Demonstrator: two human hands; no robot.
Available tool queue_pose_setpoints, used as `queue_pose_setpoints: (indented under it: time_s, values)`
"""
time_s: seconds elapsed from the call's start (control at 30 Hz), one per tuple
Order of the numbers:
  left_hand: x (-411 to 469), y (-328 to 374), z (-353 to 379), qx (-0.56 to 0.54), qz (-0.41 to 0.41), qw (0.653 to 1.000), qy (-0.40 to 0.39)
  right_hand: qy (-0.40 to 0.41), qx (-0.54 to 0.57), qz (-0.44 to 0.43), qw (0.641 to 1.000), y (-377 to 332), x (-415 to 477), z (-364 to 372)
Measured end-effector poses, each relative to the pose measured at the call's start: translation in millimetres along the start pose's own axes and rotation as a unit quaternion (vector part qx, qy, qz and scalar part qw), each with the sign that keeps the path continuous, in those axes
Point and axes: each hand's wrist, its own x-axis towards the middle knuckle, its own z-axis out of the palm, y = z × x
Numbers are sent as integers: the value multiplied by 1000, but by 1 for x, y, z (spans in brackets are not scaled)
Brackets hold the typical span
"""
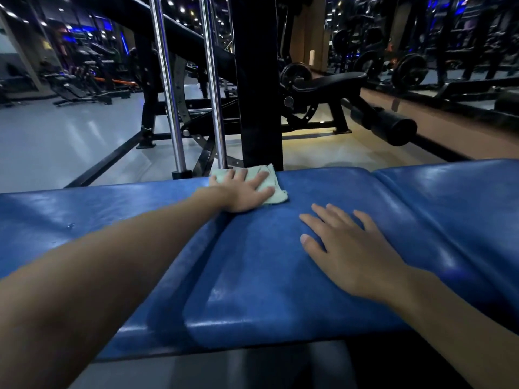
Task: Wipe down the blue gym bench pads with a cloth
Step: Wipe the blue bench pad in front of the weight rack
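Observation:
The blue gym bench runs across the view in three pads: a left pad, a middle pad and a right pad. A pale green cloth lies at the far edge of the bench, where the left and middle pads meet. My left hand presses flat on the cloth with straight, spread fingers. My right hand rests flat on the middle pad, fingers straight, holding nothing, nearer to me than the cloth.
Just behind the bench stand a thick black machine post and two chrome guide rods. A black padded roller juts out at the right. Further machines and weight plates fill the dim gym beyond, on a grey floor.

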Motion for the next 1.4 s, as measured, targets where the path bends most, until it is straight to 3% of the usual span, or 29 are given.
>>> queue_pose_setpoints:
  time_s: [0.2,0.53,0.7,0.87,0.97,1.23,1.4]
  values:
    - [0,2,2,-11,-6,1000,8,7,-4,1,1000,0,1,1]
    - [-179,20,31,3,66,998,14,3,29,12,1000,-2,-2,-3]
    - [-218,22,31,-13,70,997,30,23,-36,20,999,-10,-8,-13]
    - [-190,17,31,-4,52,998,30,12,42,-12,999,-23,-6,-14]
    - [-146,6,23,-4,40,999,10,-19,31,-23,999,-26,-5,-4]
    - [-12,-21,3,4,-1,1000,17,-6,5,-26,1000,-25,-2,0]
    - [10,-23,1,-8,-16,1000,10,-7,-3,-25,1000,-24,-1,0]
